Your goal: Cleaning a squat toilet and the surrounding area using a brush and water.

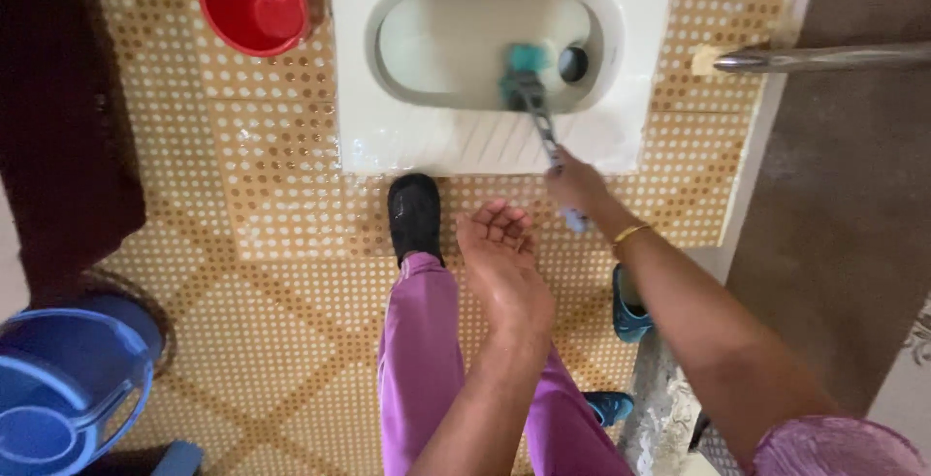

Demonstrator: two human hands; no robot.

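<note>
Teal-bristled toilet brush (529, 74) with grey handle sits inside white ceramic squat toilet pan (485, 45), head beside drain hole (573, 63) at far centre. Right hand (574, 183) fisted round handle's near end, arm extended forward, gold bangle (630, 233) at wrist. Left hand (499, 253) empty, fingers loosely curled, hanging above purple trouser leg (419, 360). Red plastic mug (254, 1) far left; blue bucket (68, 384) near left.
</note>
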